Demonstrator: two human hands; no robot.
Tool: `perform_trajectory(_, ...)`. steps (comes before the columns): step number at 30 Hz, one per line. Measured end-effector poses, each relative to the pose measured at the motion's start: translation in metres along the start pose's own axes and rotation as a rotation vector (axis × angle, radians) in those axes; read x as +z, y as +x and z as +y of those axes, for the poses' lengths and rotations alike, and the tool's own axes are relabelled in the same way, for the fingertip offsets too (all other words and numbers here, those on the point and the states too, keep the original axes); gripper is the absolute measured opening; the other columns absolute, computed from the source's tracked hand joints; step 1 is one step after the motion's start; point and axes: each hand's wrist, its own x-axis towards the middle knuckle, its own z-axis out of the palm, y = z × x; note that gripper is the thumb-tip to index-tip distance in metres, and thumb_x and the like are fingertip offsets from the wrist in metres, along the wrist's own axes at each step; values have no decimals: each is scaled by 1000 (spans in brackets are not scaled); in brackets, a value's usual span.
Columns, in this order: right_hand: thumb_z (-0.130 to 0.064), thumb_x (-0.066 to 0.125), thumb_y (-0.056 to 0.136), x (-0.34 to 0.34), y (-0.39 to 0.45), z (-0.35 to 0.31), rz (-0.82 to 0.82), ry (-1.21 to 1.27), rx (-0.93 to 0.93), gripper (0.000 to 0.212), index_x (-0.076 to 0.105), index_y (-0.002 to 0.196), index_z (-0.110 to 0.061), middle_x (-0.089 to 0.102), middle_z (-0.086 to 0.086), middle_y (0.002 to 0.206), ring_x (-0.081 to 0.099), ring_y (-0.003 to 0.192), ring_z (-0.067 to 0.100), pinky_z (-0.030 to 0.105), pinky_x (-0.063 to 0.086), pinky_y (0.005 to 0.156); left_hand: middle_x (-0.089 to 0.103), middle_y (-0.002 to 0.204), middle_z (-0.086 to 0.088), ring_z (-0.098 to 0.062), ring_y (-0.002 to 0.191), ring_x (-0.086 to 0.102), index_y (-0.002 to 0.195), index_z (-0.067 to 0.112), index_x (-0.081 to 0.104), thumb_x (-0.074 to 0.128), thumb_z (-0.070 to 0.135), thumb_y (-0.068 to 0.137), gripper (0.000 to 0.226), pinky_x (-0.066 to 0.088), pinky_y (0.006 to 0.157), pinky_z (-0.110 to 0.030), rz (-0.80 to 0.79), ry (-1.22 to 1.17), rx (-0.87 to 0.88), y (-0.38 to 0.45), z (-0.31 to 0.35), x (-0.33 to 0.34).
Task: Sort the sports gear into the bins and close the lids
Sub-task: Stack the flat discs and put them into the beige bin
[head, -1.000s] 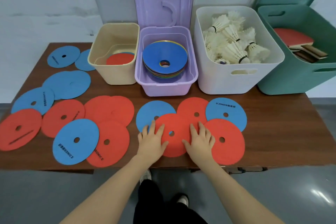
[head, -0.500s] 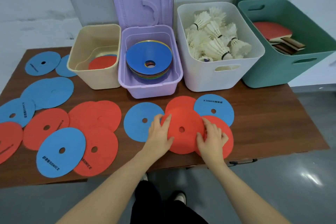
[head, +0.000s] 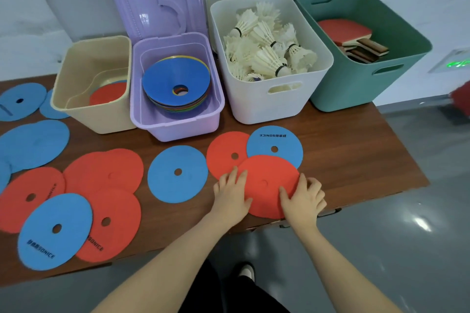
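Note:
Flat red and blue discs lie across the brown table (head: 356,160). Near the front edge a red disc (head: 267,185) lies on top of another, overlapping a second red disc (head: 223,157) and a blue disc (head: 277,145). My left hand (head: 232,195) rests with straight fingers on its left edge. My right hand (head: 302,198) pinches its right edge, thumb on top and fingers curled. A lone blue disc (head: 178,173) lies just left of my left hand. At the back stand a cream bin (head: 76,114) holding discs and a purple bin (head: 175,124) holding stacked cones.
A white bin (head: 274,107) of shuttlecocks and a green bin (head: 356,89) of paddles stand at the back right. All lids are open and lean on the wall. Several more discs (head: 76,211) cover the table's left half. The table's front edge runs just under my hands.
Both hands slid the red disc to the right until it lies over the other red disc. The blue disc it overlapped is now uncovered. My right hand's fingers have curled at the edge.

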Motion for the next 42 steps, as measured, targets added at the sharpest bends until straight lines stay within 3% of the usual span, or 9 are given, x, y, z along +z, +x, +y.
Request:
perform_trajectory(7,-23,69,79,-11,10,9,-64,183,-32,54,46,128,-16,37,8,130,34,118,29,44,18,103,10,154,-9,-31,137,10,147,26,15,56,33,89,72,14,110,-43,-16,-42,24,-1,20,8)
perform_trajectory(13,-12,64,83,-21,15,1,-49,273,-165,49,44,127,-16,47,3,125,41,115,22,37,19,100,29,134,-5,-23,121,32,145,25,23,64,24,83,74,27,102,-34,135,-161,43,1,16,6)
perform_trajectory(19,-6,60,85,-30,37,-15,-53,356,-262,45,44,127,-12,45,7,126,40,116,23,32,23,96,29,134,-8,-21,125,30,144,17,31,65,12,83,70,24,107,-27,251,-371,61,9,17,3)
perform_trajectory(22,-9,61,85,-34,58,-28,-35,331,-265,50,41,132,-10,44,10,129,39,119,26,36,25,99,31,135,-10,-22,126,31,143,13,32,65,10,83,68,24,106,-26,295,-398,80,28,18,-11)
perform_trajectory(25,-19,62,86,-31,82,-37,-51,182,-218,59,35,138,-12,37,12,136,35,122,31,41,25,101,25,144,-11,-26,132,26,145,16,26,61,20,87,69,21,110,-32,227,-349,55,52,20,-25)
perform_trajectory(29,-39,59,87,-16,96,-40,-123,5,-92,76,22,145,-10,23,13,149,24,133,35,45,20,107,9,153,-17,-36,139,13,148,14,13,51,39,91,72,14,112,-44,160,-103,-255,65,2,-34)
perform_trajectory(31,-42,57,87,-6,91,-44,-114,-22,-111,77,19,146,-10,18,11,152,19,137,33,46,17,109,6,153,-20,-36,139,10,147,13,11,49,44,91,75,14,112,-45,139,-53,-316,61,-13,-32)
perform_trajectory(35,-38,60,86,4,84,-56,-91,-2,-90,74,22,145,-14,17,12,152,17,136,32,47,16,109,6,154,-17,-34,140,10,147,13,12,49,47,90,76,14,112,-44,132,-18,-283,53,-29,-26)
perform_trajectory(42,-45,72,75,7,73,-68,-84,83,-62,90,25,145,-14,30,11,138,29,122,33,43,26,100,16,154,-10,-31,135,19,145,19,24,47,42,93,62,19,108,-43,176,-160,-254,52,-36,-34)
